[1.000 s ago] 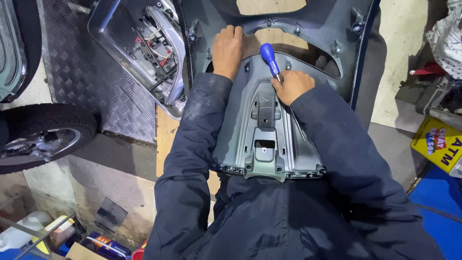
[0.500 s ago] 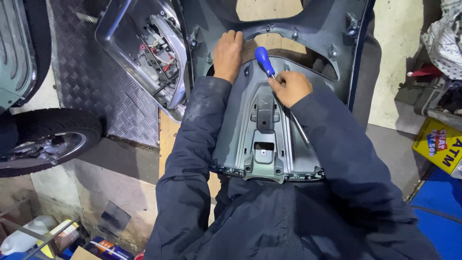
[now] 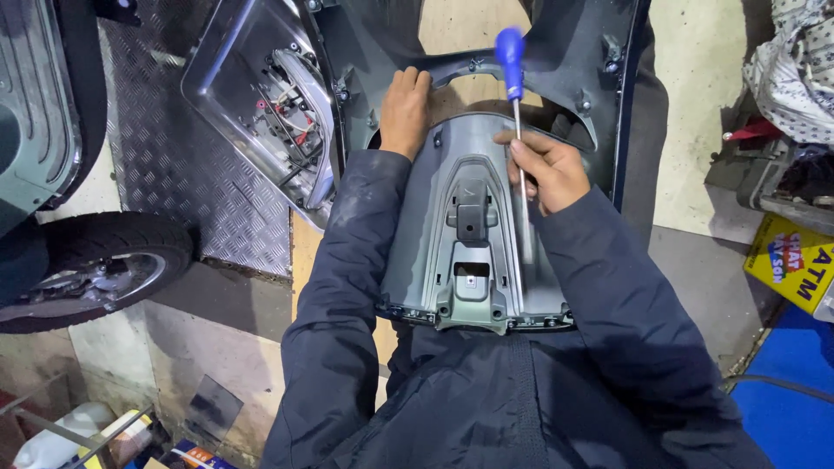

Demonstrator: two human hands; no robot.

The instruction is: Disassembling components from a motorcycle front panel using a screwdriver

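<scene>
workshop floor: right hand (image 3: 549, 169) grips screwdriver (image 3: 514, 82), tyre (image 3: 95, 265) aside.

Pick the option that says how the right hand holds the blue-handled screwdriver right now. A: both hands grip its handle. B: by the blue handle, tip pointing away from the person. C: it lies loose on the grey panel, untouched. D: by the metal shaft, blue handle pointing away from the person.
D: the right hand pinches the metal shaft of the screwdriver, whose blue handle sticks out beyond the fingers, while the left hand rests flat on the grey panel.
</scene>
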